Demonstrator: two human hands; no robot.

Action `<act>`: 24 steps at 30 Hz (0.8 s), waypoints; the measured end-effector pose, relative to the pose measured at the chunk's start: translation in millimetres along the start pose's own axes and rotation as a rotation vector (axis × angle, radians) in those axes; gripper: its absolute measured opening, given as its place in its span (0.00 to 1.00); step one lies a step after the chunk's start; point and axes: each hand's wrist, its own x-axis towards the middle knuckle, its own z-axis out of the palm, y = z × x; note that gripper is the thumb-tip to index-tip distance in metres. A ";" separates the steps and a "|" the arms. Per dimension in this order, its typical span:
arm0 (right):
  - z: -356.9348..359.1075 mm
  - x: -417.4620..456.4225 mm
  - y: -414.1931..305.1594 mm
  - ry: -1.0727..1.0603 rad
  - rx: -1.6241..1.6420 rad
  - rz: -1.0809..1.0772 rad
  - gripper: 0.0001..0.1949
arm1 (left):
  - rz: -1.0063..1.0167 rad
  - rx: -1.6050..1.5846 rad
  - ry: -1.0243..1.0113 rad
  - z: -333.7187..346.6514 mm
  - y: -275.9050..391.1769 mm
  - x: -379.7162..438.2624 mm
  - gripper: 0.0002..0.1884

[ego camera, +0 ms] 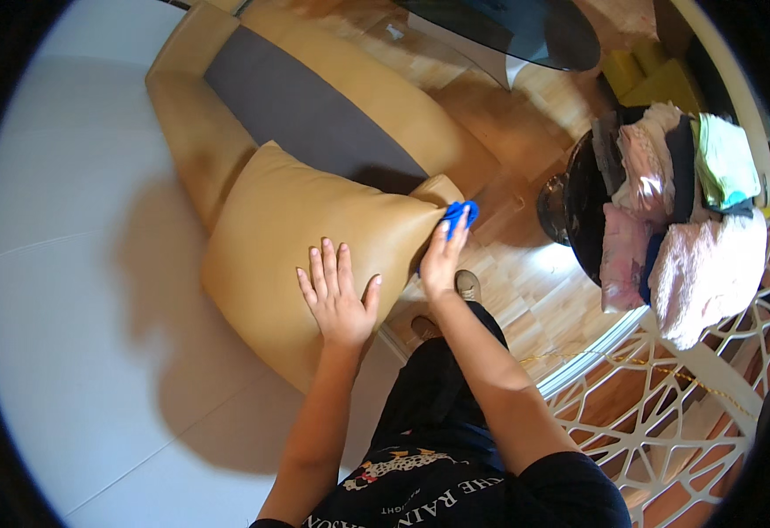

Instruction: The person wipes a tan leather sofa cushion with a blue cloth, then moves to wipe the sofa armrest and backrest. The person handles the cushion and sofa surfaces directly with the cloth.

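A large tan leather-look cushion (266,244) stands propped at the end of a tan sofa with a grey seat panel (299,112). My left hand (342,309) lies flat against the cushion's broad face, its fingers spread and holding nothing. At the cushion's right corner, my right hand (443,261) presses a bunched blue cloth (454,212) to the edge. The thumb and fingers partly cover the cloth. The cushion's back and lower edge are hidden.
Folded clothes and towels (708,270) are piled on a dark round stool (576,204) at the right. Below it stands a white lattice panel (642,422) with a yellow cord. A dark glass-topped table (523,30) is at the top, and a pale wall (74,277) rises at the left.
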 end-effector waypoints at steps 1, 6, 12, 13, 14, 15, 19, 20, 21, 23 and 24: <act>-3.4 11.4 3.3 0.018 0.042 0.012 0.29 | -0.009 -0.006 0.006 0.2 0.6 -1.2 0.38; -30.3 31.9 -12.2 -0.371 0.244 0.245 0.29 | -0.033 -0.019 0.043 2.7 -0.4 -10.6 0.38; -44.1 36.1 -41.4 -0.603 0.474 0.318 0.28 | -0.100 -0.075 0.001 -5.9 0.7 -29.9 0.38; -44.3 31.9 -47.7 -0.643 0.451 0.317 0.29 | -0.095 -0.076 0.043 -6.8 -3.7 -38.2 0.38; -44.8 25.6 -54.1 -0.678 0.430 0.294 0.29 | -0.091 -0.075 0.085 -5.4 -9.6 -49.2 0.39; -43.5 16.9 -57.1 -0.723 0.406 0.271 0.30 | -0.097 -0.073 0.128 -3.0 -16.3 -62.7 0.40; -57.6 -12.3 -100.2 -0.821 0.299 0.035 0.31 | -0.180 -0.121 0.151 -20.4 -26.0 -96.4 0.42; -57.8 -22.9 -105.7 -0.856 0.331 0.007 0.30 | -0.221 -0.145 0.165 -29.8 -26.0 -104.9 0.43; -59.0 -32.2 -108.5 -0.845 0.342 -0.095 0.30 | -0.252 -0.182 0.181 -36.8 -24.1 -107.6 0.44; -63.8 -51.6 -128.7 -0.905 0.103 -0.338 0.30 | -0.349 -0.234 0.251 -59.4 -17.9 -116.2 0.49; -65.3 -63.7 -146.6 -0.910 0.045 -0.387 0.30 | -0.389 -0.265 0.287 -68.4 -13.3 -117.8 0.52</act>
